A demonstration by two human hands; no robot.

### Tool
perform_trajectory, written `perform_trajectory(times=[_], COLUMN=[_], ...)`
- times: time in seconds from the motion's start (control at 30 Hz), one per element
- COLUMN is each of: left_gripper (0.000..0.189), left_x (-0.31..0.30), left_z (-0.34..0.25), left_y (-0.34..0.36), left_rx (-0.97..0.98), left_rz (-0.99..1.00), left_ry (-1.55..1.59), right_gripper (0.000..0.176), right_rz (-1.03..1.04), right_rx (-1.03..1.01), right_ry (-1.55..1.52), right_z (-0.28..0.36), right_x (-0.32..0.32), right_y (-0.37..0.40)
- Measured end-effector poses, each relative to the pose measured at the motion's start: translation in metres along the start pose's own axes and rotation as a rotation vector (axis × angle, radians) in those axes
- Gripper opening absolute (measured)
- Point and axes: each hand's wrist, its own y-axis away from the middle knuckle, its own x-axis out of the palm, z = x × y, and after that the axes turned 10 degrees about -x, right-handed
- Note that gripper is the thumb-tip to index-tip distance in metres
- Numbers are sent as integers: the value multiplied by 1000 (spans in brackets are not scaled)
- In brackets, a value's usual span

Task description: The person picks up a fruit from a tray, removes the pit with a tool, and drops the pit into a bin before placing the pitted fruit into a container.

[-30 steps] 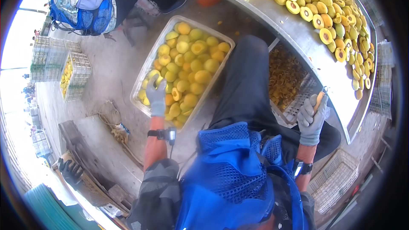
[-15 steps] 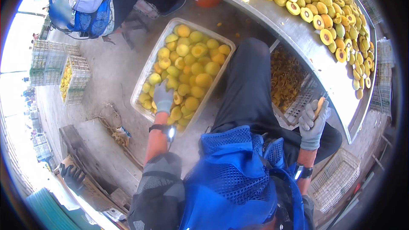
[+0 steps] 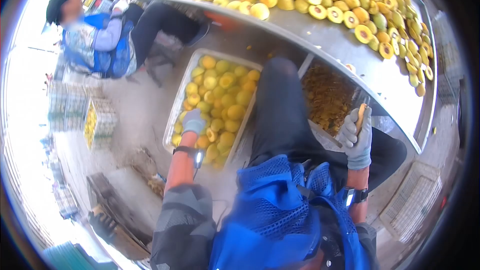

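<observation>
Gloved in grey, my left hand [image 3: 193,122] is over the yellow fruit [image 3: 227,101] in a white crate [image 3: 171,120], near its left side. Its fingers look curled, but their tips and anything in them are hidden. My right hand [image 3: 357,135], in a grey glove too, is closed around a wooden-handled tool [image 3: 361,118] beside the metal table's edge. Halved and whole yellow fruit [image 3: 350,1] lies heaped on the metal table [image 3: 380,86].
Under the table stands a crate of brown-orange scraps [image 3: 327,101]. Another person [image 3: 107,45] sits at the upper left. An empty white crate [image 3: 412,202] is at the lower right. Stacked crates [image 3: 67,105] and a fruit-filled crate [image 3: 102,125] stand at the left.
The view has shifted, so the crate and table appear moved. My left hand's fingers look more curled over the fruit. My right hand still holds the tool. The other person's head is now raised.
</observation>
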Motion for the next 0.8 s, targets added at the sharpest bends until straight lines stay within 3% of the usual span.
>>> perform_trajectory(times=[0.1, 0.23, 0.3, 0.37, 0.47, 0.6, 0.7, 0.8], left_gripper=[37, 27, 31, 37, 40, 40, 42, 48], left_x=[-67, -149, -166, -194, -193, -208, -197, -190], left_z=[-73, -186, -240, -287, -334, -378, -386, -378], left_y=[-4, -32, -67, -79, -121, -120, -141, -154], left_rx=[33, 572, 652, 486, 611, 397, 281, 391], left_rz=[-232, -502, -686, -546, -647, -432, -410, -381], left_ry=[53, 682, 654, 512, 340, -139, -65, 86], right_gripper=[47, 47, 47, 47, 47, 47, 47, 46], right_rz=[-36, -46, -71, -100, -105, -157, -139, -152], right_rx=[-49, -100, -126, -146, -135, -118, -113, -104], right_ry=[-14, -36, -17, 14, -3, -12, -8, 2], right_z=[18, 25, 25, 23, 25, 25, 23, 24], right_x=[-8, -18, -17, -11, -17, -24, -24, -18], right_y=[5, 6, 9, 16, 18, 15, 13, 16])
